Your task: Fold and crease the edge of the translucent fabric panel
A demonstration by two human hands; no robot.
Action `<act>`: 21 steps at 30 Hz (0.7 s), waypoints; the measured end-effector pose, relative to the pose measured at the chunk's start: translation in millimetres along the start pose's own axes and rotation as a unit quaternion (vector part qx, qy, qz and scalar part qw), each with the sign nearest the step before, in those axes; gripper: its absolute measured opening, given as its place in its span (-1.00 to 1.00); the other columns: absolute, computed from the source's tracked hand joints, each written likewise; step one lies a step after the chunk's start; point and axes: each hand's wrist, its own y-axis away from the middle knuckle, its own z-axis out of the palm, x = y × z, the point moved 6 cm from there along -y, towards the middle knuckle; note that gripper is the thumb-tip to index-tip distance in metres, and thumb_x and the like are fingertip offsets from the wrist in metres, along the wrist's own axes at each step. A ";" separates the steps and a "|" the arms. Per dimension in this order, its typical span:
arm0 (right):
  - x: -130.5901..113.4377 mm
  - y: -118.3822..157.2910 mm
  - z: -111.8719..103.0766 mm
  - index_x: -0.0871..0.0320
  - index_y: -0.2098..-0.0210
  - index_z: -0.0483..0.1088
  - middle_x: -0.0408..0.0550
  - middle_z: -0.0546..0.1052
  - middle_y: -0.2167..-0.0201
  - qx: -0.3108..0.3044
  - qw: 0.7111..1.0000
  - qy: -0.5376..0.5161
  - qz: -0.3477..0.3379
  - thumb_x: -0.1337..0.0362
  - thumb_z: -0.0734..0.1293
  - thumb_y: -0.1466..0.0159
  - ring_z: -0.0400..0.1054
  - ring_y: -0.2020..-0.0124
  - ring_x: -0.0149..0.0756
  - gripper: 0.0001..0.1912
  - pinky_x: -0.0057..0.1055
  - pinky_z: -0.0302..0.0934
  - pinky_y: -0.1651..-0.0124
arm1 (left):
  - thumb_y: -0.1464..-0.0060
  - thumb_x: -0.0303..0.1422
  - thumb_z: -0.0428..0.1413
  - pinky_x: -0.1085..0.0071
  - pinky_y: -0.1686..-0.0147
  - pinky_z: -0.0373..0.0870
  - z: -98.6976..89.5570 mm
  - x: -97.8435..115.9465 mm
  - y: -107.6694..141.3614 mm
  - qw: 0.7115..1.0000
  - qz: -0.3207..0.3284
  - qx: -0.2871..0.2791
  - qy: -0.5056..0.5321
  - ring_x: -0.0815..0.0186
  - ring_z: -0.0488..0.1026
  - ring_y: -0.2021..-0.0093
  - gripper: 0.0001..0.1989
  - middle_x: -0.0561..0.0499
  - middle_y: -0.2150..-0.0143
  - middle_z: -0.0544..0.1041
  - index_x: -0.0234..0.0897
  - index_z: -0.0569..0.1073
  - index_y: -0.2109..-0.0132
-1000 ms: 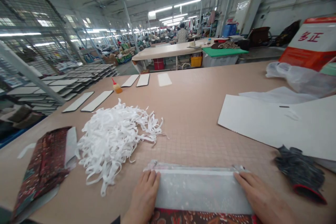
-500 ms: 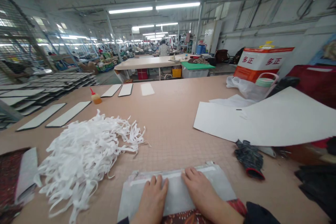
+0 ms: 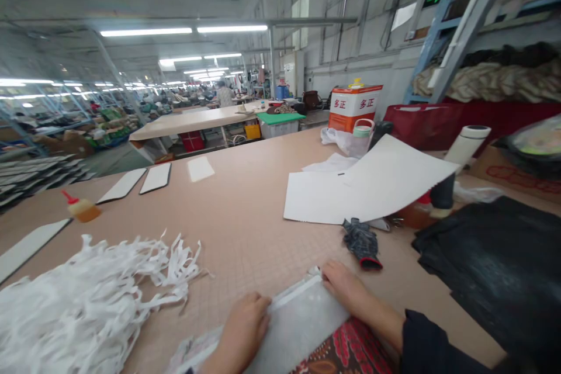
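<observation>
A grey backing sheet [image 3: 293, 327] lies at the table's near edge, slanting up to the right. Along its far edge runs a narrow white strip [image 3: 294, 291]. Below it shows red and brown patterned fabric [image 3: 350, 350]. My left hand [image 3: 244, 327] rests on the sheet with curled fingers, its fingertips closed at the strip. My right hand [image 3: 344, 286] grips the sheet's upper right corner, where the strip ends. What lies under the fingertips of both hands is hidden. Left of the hands is a loose heap of white strips [image 3: 87, 298].
A dark knitted glove [image 3: 362, 242] lies beyond my right hand, near a large white board [image 3: 333, 198]. Black sheets [image 3: 491, 274] lie at right. A glue bottle [image 3: 83, 209] with a red tip stands at left near pale panels [image 3: 155, 178]. An orange-white can [image 3: 354, 108] stands farther back.
The view has turned right. The grey sheet now slants up to the right. My right hand has moved to its corner, and my left hand's fingers, flat before, are curled.
</observation>
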 end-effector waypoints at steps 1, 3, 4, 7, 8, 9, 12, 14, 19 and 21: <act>2.1 -0.8 2.0 0.21 0.37 0.36 0.02 0.42 0.30 -0.007 1.000 0.003 0.003 0.48 0.17 -0.12 0.26 0.19 -0.22 -0.83 -0.36 0.13 0.13 | -0.03 -0.45 -0.06 0.41 0.09 0.20 1.5 10.5 -10.2 1.000 0.016 0.007 0.003 0.29 0.33 0.11 -0.72 -0.03 0.16 0.44 -0.22 0.41 0.10; 2.4 -1.9 2.9 0.22 0.37 0.36 0.03 0.43 0.31 -0.016 1.000 0.001 0.003 0.47 0.16 -0.13 0.28 0.20 -0.22 -0.84 -0.36 0.14 0.14 | -0.05 -0.43 -0.08 0.42 0.09 0.20 5.2 31.3 -29.5 0.999 0.046 0.022 0.006 0.30 0.33 0.11 -0.72 -0.02 0.16 0.43 -0.23 0.40 0.10; 1.9 -1.9 1.7 0.22 0.36 0.36 0.04 0.43 0.31 -0.019 1.000 -0.003 0.002 0.46 0.16 -0.13 0.28 0.21 -0.21 -0.84 -0.36 0.14 0.15 | -0.07 -0.42 -0.08 0.42 0.09 0.20 7.2 40.5 -38.2 0.998 0.060 0.030 0.007 0.30 0.33 0.11 -0.73 -0.02 0.16 0.43 -0.23 0.40 0.10; 2.3 -0.2 -5.0 0.22 0.33 0.36 0.04 0.44 0.29 -0.017 1.000 -0.019 0.005 0.46 0.15 -0.14 0.29 0.22 -0.22 -0.82 -0.37 0.15 0.16 | -0.08 -0.42 -0.09 0.42 0.09 0.20 13.9 59.1 -59.1 0.995 0.082 0.058 0.007 0.30 0.32 0.12 -0.74 -0.02 0.16 0.42 -0.24 0.40 0.10; 3.0 0.6 -6.9 0.22 0.32 0.35 0.03 0.44 0.28 -0.014 1.000 -0.024 0.006 0.46 0.15 -0.13 0.29 0.22 -0.23 -0.82 -0.38 0.15 0.16 | -0.08 -0.42 -0.09 0.42 0.10 0.20 16.1 62.2 -64.3 0.994 0.083 0.068 0.007 0.30 0.32 0.12 -0.74 -0.02 0.16 0.42 -0.24 0.40 0.11; 3.8 1.1 -7.9 0.21 0.32 0.35 0.03 0.44 0.28 -0.014 1.000 -0.027 0.007 0.46 0.16 -0.13 0.29 0.21 -0.23 -0.82 -0.38 0.14 0.16 | -0.08 -0.43 -0.09 0.41 0.10 0.20 18.1 64.0 -68.7 0.993 0.083 0.079 0.007 0.30 0.32 0.12 -0.75 -0.02 0.16 0.42 -0.24 0.40 0.12; 6.3 0.6 -6.0 0.18 0.35 0.36 0.02 0.44 0.28 -0.023 0.999 -0.026 0.016 0.45 0.17 -0.12 0.28 0.20 -0.22 -0.83 -0.39 0.14 0.16 | -0.09 -0.43 -0.10 0.40 0.11 0.21 22.5 65.1 -77.7 0.991 0.076 0.108 0.006 0.29 0.32 0.14 -0.76 -0.02 0.18 0.42 -0.24 0.41 0.14; 7.2 -0.6 -3.4 0.19 0.38 0.36 0.03 0.44 0.30 -0.028 0.999 -0.026 0.027 0.44 0.17 -0.12 0.29 0.21 -0.21 -0.85 -0.39 0.14 0.19 | -0.11 -0.41 -0.10 0.40 0.12 0.21 24.0 64.7 -80.4 0.990 0.070 0.124 0.006 0.28 0.33 0.14 -0.77 -0.02 0.19 0.41 -0.23 0.41 0.16; 5.7 3.0 -8.7 0.19 0.41 0.33 0.05 0.43 0.35 -0.009 0.999 -0.035 0.030 0.44 0.16 -0.09 0.28 0.27 -0.22 -0.86 -0.39 0.11 0.25 | -0.11 -0.35 -0.05 0.37 0.14 0.22 22.5 67.2 -77.9 0.985 0.072 0.157 0.011 0.26 0.33 0.16 -0.80 -0.03 0.19 0.41 -0.24 0.42 0.17; 5.6 6.2 -15.9 0.18 0.41 0.29 0.00 0.42 0.37 0.010 0.997 -0.078 0.018 0.43 0.16 -0.09 0.27 0.32 -0.26 -0.89 -0.40 0.10 0.28 | -0.13 -0.33 -0.07 0.36 0.16 0.21 20.3 70.8 -75.1 0.982 0.083 0.168 0.014 0.26 0.33 0.18 -0.80 -0.02 0.20 0.41 -0.22 0.42 0.17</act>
